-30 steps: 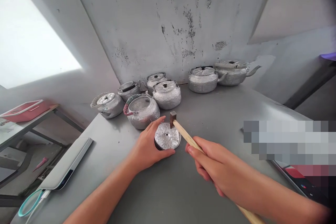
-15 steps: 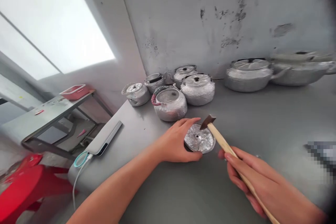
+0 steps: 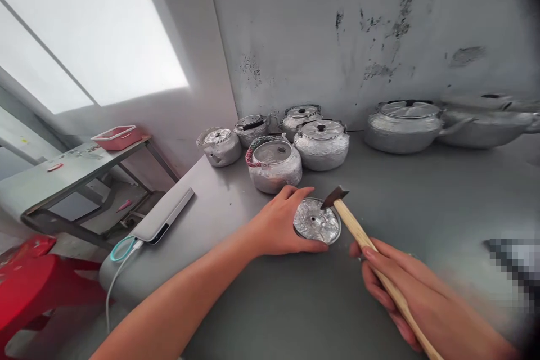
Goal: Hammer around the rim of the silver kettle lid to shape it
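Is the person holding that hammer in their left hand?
No, the right hand holds the hammer by its wooden handle, while the left hand curls around a round metal disc.

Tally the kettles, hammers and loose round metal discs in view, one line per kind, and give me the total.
Kettles: 7
Hammer, held in the right hand: 1
Loose metal disc, with the left hand around its edge: 1
Total: 9
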The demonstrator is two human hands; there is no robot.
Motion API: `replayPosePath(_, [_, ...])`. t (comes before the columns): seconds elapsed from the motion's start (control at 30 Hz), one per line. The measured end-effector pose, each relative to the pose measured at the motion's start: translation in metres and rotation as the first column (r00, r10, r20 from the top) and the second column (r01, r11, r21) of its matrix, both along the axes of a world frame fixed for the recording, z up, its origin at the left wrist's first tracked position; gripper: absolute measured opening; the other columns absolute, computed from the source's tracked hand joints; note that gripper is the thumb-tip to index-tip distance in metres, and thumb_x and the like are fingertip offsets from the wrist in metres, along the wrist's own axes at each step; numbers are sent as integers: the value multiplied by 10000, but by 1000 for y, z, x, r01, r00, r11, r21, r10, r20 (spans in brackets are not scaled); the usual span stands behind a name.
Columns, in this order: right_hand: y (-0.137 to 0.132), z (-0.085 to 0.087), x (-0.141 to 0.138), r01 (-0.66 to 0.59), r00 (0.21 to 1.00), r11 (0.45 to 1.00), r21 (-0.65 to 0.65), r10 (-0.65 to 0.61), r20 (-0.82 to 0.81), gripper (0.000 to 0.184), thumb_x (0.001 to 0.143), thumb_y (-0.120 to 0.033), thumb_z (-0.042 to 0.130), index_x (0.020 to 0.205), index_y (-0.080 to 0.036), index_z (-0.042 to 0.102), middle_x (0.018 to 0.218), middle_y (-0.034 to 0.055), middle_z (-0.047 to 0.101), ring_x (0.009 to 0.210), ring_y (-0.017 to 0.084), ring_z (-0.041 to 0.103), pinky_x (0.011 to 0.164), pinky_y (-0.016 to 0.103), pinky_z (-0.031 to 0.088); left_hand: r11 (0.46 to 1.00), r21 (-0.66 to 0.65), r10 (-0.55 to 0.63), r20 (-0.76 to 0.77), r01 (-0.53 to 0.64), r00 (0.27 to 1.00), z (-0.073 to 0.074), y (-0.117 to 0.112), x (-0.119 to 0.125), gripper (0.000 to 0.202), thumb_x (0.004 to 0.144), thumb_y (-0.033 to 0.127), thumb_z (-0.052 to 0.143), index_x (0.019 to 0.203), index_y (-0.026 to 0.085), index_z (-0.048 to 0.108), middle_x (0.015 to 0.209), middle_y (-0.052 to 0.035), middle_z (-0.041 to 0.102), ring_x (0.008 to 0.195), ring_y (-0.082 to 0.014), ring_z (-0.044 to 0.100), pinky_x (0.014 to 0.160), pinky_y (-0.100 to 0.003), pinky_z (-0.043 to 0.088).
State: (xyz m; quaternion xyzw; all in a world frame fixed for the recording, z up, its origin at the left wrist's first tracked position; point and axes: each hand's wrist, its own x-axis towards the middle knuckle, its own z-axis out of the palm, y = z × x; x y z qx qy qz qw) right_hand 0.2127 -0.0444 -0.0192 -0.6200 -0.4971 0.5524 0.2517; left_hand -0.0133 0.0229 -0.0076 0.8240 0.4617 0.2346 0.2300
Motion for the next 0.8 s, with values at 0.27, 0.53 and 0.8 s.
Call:
replayPosePath(0.27, [-10, 15, -2, -13, 999, 999, -35, 12, -41, 371, 939, -592, 379, 854, -253, 504, 601, -88, 432, 410, 77, 378, 385, 180, 340, 999, 40, -9, 1, 9, 1000, -8, 2, 2, 956, 632, 635, 817, 1423, 196, 508, 1384, -104, 507, 1270, -312, 535, 1131, -404, 422])
replayPosePath(0.53, [-11, 22, 1, 16, 1000, 1000, -21, -16, 3, 386, 932, -609, 374, 888, -254, 518, 612, -79, 443, 404, 88, 375, 372, 196, 363, 1000, 20, 23, 19, -24, 1000, -5, 1, 3, 893, 566, 641, 849, 1317, 235, 586, 1266, -78, 551, 1143, -294, 602, 1065, -414, 476])
replayPosePath(0.8, [-11, 23, 1, -14, 1000, 1000, -13, 14, -6, 393, 938, -628, 364, 916, -264, 511, 624, -83, 419, 419, 87, 335, 372, 194, 326, 999, -2, 33, 20, -33, 999, -2, 0, 4, 1023, 557, 614, 863, 1428, 275, 448, 1314, -73, 519, 1216, -311, 562, 1054, -444, 475])
